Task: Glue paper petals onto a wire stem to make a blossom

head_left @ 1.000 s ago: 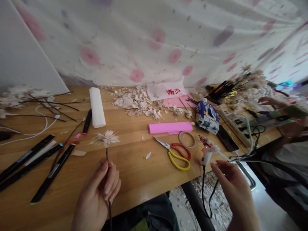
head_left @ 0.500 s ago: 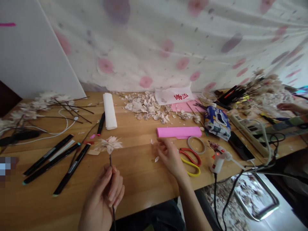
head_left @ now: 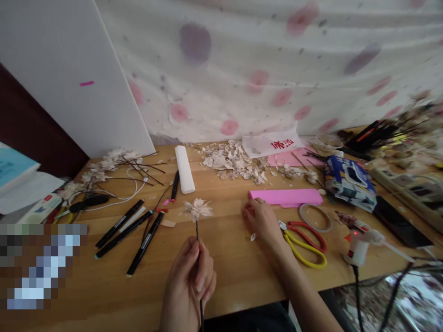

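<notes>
My left hand (head_left: 194, 276) is closed round a thin dark stem (head_left: 197, 230), held nearly upright. At its top is a flower (head_left: 198, 210) of pale, pinkish-white petals. My right hand (head_left: 265, 221) rests low over the table, its fingers curled down with the tips together where a small petal lay. Whatever is under those tips is hidden. A loose petal (head_left: 253, 237) lies just below this hand. Beyond it is a folded strip of pink paper (head_left: 287, 197), and to its right are scissors (head_left: 306, 244) with red and yellow handles.
A roll of tape (head_left: 314, 217), a glue gun (head_left: 358, 242) with a lit red light, a wipes pack (head_left: 349, 182) and a phone (head_left: 398, 223) stand right. Loose petals (head_left: 235, 161) are heaped at the back. Black markers (head_left: 145, 244) and finished flowers (head_left: 104, 168) lie left.
My view has swung left, so everything sits further right. My right hand's fingers have come down onto the small petal near the pink paper. My left hand still holds the flower stem.
</notes>
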The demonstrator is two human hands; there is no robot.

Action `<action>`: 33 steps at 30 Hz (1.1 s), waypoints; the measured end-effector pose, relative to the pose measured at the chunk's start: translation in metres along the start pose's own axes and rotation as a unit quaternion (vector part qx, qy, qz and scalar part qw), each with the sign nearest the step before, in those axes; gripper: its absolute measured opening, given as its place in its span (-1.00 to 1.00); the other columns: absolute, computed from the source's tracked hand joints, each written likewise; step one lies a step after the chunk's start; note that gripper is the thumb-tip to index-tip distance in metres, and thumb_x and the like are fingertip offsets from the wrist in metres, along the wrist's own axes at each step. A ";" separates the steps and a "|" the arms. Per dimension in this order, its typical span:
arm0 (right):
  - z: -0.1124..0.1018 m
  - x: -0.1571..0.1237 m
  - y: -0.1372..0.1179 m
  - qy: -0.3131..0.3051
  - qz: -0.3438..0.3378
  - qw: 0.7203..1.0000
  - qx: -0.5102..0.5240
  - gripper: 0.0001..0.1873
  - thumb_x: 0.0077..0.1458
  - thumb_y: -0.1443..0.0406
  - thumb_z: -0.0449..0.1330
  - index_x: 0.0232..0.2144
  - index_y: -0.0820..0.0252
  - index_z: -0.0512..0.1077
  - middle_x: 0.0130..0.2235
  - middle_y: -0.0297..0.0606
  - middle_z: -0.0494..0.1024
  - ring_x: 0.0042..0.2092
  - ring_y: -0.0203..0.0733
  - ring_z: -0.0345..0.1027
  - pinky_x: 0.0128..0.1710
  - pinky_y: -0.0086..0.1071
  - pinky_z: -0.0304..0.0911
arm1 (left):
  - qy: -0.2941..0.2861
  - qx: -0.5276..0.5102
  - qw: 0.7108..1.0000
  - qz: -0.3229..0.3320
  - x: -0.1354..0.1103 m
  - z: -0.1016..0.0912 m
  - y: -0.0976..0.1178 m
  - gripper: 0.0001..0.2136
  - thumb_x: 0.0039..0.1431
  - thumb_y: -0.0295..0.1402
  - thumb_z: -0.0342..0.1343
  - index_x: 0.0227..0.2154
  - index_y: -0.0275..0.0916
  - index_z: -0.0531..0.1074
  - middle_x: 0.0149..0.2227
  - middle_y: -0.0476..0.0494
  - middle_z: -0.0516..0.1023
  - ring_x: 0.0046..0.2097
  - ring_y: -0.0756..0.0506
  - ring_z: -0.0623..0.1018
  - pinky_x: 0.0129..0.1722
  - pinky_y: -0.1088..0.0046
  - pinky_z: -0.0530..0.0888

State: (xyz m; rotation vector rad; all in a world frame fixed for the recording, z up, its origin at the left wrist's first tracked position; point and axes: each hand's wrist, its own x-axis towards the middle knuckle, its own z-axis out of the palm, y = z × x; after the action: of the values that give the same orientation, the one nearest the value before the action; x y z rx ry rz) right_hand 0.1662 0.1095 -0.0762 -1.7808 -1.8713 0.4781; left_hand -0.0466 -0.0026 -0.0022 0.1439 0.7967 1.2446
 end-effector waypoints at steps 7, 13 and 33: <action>-0.037 -0.034 -0.050 0.048 -0.072 0.979 0.183 -0.78 0.31 0.20 0.17 -0.14 0.18 0.53 -0.40 -0.33 0.55 -0.41 -0.22 0.41 -0.43 -0.40 0.35 | -0.028 0.027 0.999 0.002 -0.002 0.016 0.003 -0.69 -0.04 -0.20 0.50 -0.48 -0.26 0.49 -0.76 0.17 0.32 -0.75 0.16 0.12 -0.77 0.69 0.18; -0.065 -0.065 -0.093 0.106 -0.188 0.915 0.340 -0.91 0.23 0.39 0.32 -0.29 0.09 0.57 -0.39 -0.36 0.63 -0.36 -0.24 0.52 -0.39 -0.43 0.41 | -0.054 0.100 0.993 0.018 -0.006 0.027 -0.005 -0.61 0.07 -0.09 0.41 -0.54 -0.20 0.35 -0.75 0.10 0.44 -0.77 0.13 0.21 -0.78 0.69 0.16; -0.068 -0.077 -0.113 0.293 -0.251 0.905 0.178 -0.75 0.17 0.56 0.29 -0.25 0.10 0.48 -0.28 -0.30 0.65 -0.26 -0.26 0.57 -0.24 -0.40 0.46 | -0.140 0.073 0.987 -0.003 -0.021 0.022 -0.039 -0.67 0.16 -0.03 0.32 -0.44 -0.13 0.39 -0.77 0.08 0.50 -0.83 0.13 0.03 -0.83 0.69 0.08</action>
State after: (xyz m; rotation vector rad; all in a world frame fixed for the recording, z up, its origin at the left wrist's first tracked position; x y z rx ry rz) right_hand 0.1143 0.0182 0.0347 -0.9931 -1.5860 0.0607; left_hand -0.0042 -0.0274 0.0036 0.4254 0.6410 1.1288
